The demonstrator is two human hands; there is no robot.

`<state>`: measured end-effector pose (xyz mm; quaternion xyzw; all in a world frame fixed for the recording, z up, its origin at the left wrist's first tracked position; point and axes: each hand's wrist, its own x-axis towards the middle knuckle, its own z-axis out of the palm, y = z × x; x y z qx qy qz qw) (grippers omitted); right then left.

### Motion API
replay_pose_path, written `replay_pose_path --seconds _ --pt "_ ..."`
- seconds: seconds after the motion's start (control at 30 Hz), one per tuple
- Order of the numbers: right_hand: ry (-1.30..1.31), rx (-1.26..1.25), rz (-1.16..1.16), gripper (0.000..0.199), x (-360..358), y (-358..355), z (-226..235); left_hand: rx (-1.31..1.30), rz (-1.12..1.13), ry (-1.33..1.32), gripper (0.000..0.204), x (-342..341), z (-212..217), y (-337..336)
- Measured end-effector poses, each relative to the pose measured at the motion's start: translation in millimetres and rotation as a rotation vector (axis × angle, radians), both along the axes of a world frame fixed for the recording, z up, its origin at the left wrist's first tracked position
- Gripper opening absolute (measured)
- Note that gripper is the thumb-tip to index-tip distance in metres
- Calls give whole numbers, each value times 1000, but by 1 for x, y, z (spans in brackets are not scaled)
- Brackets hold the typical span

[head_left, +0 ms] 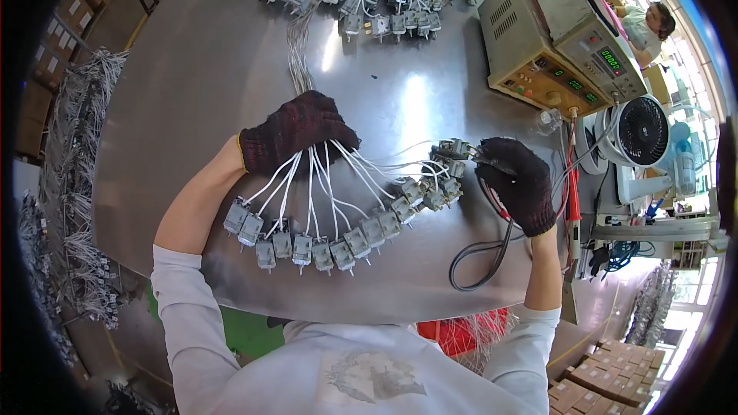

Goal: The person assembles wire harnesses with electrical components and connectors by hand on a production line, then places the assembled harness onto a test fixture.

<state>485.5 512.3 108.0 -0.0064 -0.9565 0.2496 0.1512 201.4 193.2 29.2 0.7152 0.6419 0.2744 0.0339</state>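
The left hand (296,131) is closed around a bundle of white wires (311,188) on the metal table (188,92). The wires fan out on the near side to a curved row of grey blocks (358,243). The right hand (516,184) curls around the end of a black lead (453,275), at the row's far right end; whether it touches a block cannot be told. Two meter boxes (526,31) stand far right, beyond a fan (644,131).
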Motion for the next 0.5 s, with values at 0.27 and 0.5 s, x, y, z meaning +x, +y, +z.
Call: replay_pose_path --seconds 0.27,0.5 --pt "-88 -204 -99 34 3 2 -3 33 -7 7 30 -3 -3 0" --pt "16 0 85 37 0 9 -4 75 -6 9 28 0 0 1"
